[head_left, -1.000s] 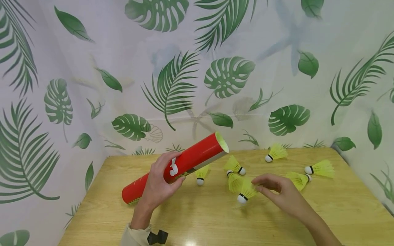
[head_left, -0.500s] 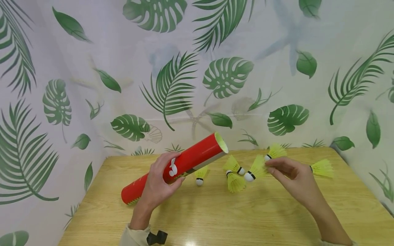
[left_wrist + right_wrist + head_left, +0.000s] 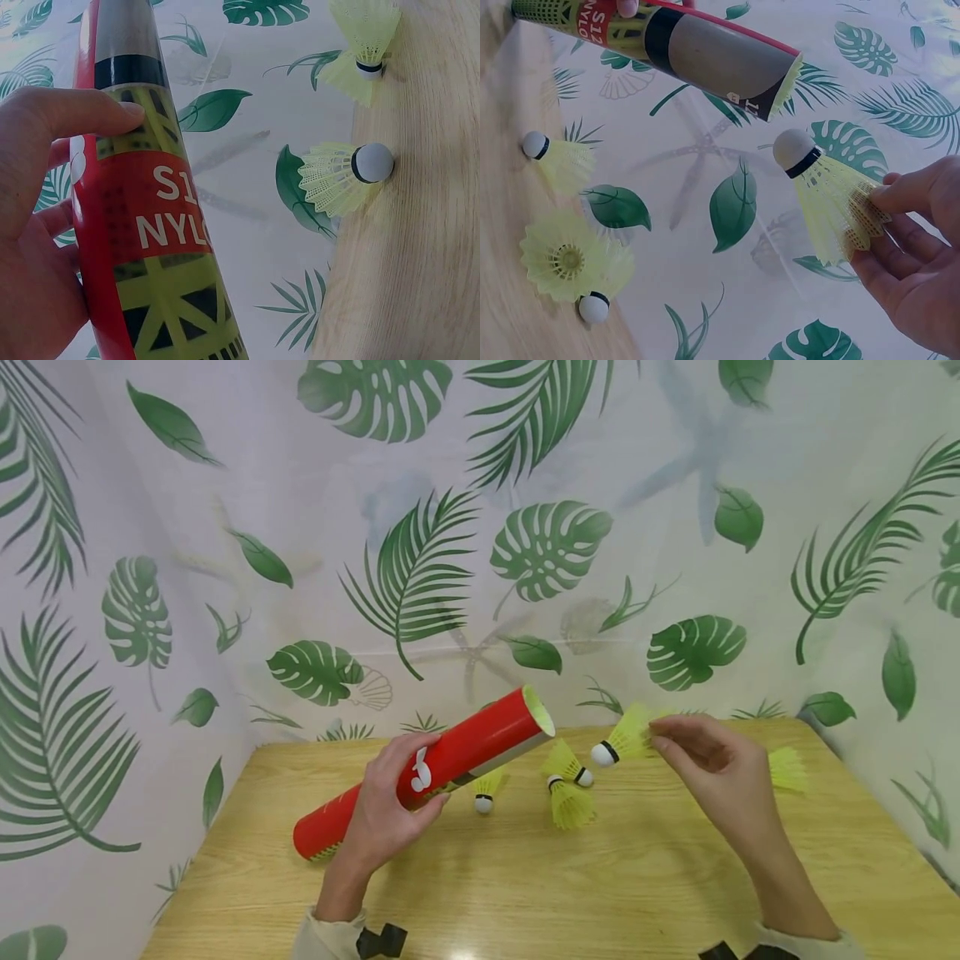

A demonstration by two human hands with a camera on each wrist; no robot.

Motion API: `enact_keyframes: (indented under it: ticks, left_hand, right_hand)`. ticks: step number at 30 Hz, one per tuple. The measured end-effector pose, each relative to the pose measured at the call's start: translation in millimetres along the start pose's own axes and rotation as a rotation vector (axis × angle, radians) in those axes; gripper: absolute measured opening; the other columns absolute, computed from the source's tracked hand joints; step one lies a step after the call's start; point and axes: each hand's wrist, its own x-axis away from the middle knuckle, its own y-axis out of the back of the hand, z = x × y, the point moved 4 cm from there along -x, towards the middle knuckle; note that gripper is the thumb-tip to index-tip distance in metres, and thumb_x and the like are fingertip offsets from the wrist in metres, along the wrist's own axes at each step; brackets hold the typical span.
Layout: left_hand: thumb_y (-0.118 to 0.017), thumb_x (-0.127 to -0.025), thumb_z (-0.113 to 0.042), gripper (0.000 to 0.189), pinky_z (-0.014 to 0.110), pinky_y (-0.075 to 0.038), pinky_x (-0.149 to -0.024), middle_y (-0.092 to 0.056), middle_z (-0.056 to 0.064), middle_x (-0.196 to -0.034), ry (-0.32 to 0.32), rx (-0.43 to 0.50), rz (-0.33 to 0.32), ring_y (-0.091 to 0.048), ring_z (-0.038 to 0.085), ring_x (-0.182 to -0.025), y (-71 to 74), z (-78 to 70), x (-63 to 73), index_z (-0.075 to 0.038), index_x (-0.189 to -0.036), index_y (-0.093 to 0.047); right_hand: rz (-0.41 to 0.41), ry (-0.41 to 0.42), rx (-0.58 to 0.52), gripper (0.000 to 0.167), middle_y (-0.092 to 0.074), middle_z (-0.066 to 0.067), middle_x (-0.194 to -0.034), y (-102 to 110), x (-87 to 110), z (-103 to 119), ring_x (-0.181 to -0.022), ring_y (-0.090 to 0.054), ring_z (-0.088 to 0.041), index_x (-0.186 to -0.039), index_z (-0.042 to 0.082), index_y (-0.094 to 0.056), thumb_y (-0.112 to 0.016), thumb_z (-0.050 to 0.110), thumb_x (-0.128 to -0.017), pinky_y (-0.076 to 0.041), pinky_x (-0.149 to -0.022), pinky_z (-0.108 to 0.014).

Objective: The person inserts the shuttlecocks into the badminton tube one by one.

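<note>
My left hand (image 3: 393,802) grips a red shuttlecock tube (image 3: 480,735) round its middle, tilted with its uncapped end up to the right. Printed letters show on the tube (image 3: 161,202) in the left wrist view. My right hand (image 3: 712,760) pinches a yellow shuttlecock (image 3: 626,739) by the skirt edge, its white cork toward the tube's mouth. In the right wrist view the held shuttlecock's cork (image 3: 795,150) is just below the tube's open end (image 3: 786,86), with a gap between them. Thumb and fingers (image 3: 915,191) hold the skirt from the right.
Two shuttlecocks lie close together on the wooden table (image 3: 480,893), one (image 3: 570,764) behind the other (image 3: 572,802). Another shuttlecock (image 3: 484,793) lies under the tube. At the right, a shuttlecock skirt (image 3: 787,770) shows past my right hand. A leaf-patterned cloth (image 3: 450,460) hangs behind the table.
My right hand has lifted the pinched shuttlecock up and away from low over the front of the table, bringing it near the tube's mouth height. My left hand and the tube have stayed nearly still.
</note>
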Motion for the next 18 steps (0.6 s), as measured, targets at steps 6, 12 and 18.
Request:
enact_keyframes:
  ticks: [6,12,18]
  left_hand:
    - [-0.089,-0.074,-0.008,0.079,0.045,-0.058,-0.089,-0.057,-0.006,-0.139,-0.013,-0.007,-0.002,-0.054,0.017,-0.124,-0.4,0.0,-1.0,-0.024,-0.143,-0.055]
    - [-0.089,-0.075,-0.009,0.077,0.045,-0.058,-0.089,-0.057,-0.006,-0.139,-0.022,-0.007,0.001,-0.054,0.017,-0.124,-0.9,-0.2,-1.4,-0.023,-0.142,-0.055]
    - [-0.088,-0.076,-0.010,0.076,0.044,-0.057,-0.090,-0.057,-0.007,-0.140,-0.019,-0.014,0.001,-0.054,0.017,-0.125,-0.1,0.3,-0.3,-0.024,-0.142,-0.055]
  right_hand:
    - [-0.072,0.008,-0.018,0.018,-0.074,-0.001,-0.105,-2.6,-6.0,4.0,-0.097,-0.071,-0.007,-0.111,-0.002,-0.072,-0.070,-0.005,-0.093,-0.055,-0.082,-0.016]
    - [-0.161,0.052,-0.075,0.021,-0.075,-0.001,-0.103,-6.7,-12.8,9.6,-0.094,-0.072,-0.008,-0.110,-0.006,-0.073,-0.071,-0.009,-0.090,-0.055,-0.080,-0.016]
    - [-0.200,0.108,-0.149,0.021,-0.075,-0.004,-0.102,-19.5,-19.1,15.4,-0.092,-0.073,-0.009,-0.109,-0.010,-0.072,-0.070,-0.013,-0.089,-0.056,-0.080,-0.017]
